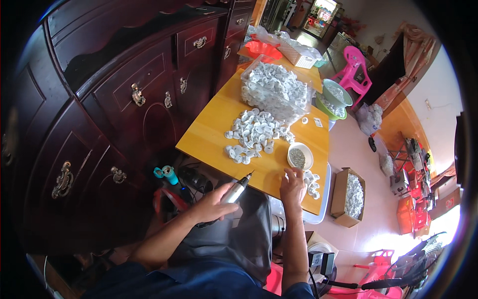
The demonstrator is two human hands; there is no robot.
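Two bare hands are working at the near edge of a yellow wooden tabletop in the middle of the frame. The left hand is sitting low, left of centre, its fingers wrapped closed around a silver pen-shaped power tool whose tip is pointing up and right toward the tabletop edge. The right hand is resting on the tabletop just below a small white bowl of dark bits; its fingers are curled over the wood, and I cannot tell whether they are gripping anything. A few small white rings are lying just right of that hand. A loose heap of white rings is spreading above centre, and a clear bag full of them is standing beyond it.
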